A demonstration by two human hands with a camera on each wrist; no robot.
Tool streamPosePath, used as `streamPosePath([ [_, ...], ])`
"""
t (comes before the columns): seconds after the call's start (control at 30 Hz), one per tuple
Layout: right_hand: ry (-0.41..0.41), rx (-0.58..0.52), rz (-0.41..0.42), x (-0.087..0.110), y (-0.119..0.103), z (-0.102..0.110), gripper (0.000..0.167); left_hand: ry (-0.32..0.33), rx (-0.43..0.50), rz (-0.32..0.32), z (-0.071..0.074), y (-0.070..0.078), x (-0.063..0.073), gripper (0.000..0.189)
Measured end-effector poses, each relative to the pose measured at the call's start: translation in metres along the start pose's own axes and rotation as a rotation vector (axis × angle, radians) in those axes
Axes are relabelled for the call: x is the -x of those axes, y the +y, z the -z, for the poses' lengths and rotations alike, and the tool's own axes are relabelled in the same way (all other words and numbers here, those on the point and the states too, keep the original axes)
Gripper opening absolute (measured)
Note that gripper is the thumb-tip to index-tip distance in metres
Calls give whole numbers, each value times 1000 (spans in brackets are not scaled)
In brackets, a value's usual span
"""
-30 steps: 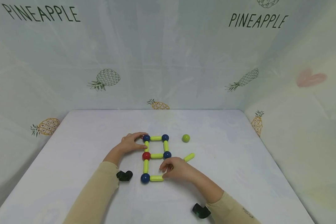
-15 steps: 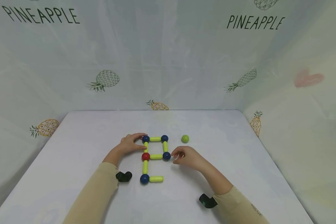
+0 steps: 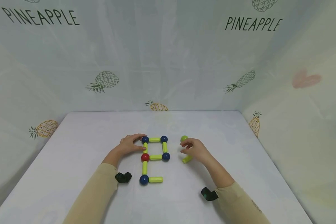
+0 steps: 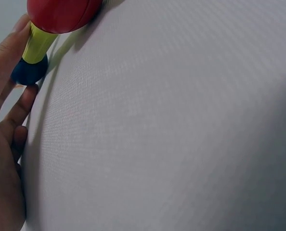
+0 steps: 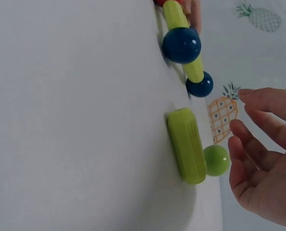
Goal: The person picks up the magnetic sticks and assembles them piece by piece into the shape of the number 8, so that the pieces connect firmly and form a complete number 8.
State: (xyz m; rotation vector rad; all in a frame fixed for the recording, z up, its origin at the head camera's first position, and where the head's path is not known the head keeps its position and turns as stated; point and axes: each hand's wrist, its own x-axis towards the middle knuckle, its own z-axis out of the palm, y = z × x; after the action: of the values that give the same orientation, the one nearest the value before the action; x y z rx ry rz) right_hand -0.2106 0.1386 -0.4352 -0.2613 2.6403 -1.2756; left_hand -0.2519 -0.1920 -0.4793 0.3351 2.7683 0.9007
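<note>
A flat frame (image 3: 156, 157) of yellow-green sticks joined by balls lies on the table: a closed square on top, with an open-ended branch below. Its balls are blue, save one red ball (image 3: 145, 157) at the left. My left hand (image 3: 128, 145) holds the frame at its upper left, forefinger at the blue corner ball (image 3: 145, 140), thumb against the stick beneath it. My right hand (image 3: 195, 149) hovers with loosely bent fingers and nothing between them. Beside it are a loose green ball (image 5: 216, 160), partly covered in the head view, and a loose yellow-green stick (image 5: 186, 146).
The white table (image 3: 100, 124) meets a hanging cloth (image 3: 168, 62) printed with pineapples at its far edge. A dark wrist camera (image 3: 123, 177) sits by the left sleeve, another dark wrist camera (image 3: 209, 194) by the right sleeve.
My right hand has left the lower stick's free end, moving up and right past the square to the loose green ball and stick. My left hand stays at the frame's upper left corner.
</note>
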Motion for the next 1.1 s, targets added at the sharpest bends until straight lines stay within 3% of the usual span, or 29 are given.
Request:
streamPosePath([
  [0.43,112,-29,-35,-11,12,9,27,-8,18,20,-1,-1,-1,69],
  [0.87,139,-20,-101,-30,16,9,35,-13,24,44,0,0,0,70],
  [1.1,130,-9,-92,-39,19,7,36,-11,20,43,-2,1,0,70],
])
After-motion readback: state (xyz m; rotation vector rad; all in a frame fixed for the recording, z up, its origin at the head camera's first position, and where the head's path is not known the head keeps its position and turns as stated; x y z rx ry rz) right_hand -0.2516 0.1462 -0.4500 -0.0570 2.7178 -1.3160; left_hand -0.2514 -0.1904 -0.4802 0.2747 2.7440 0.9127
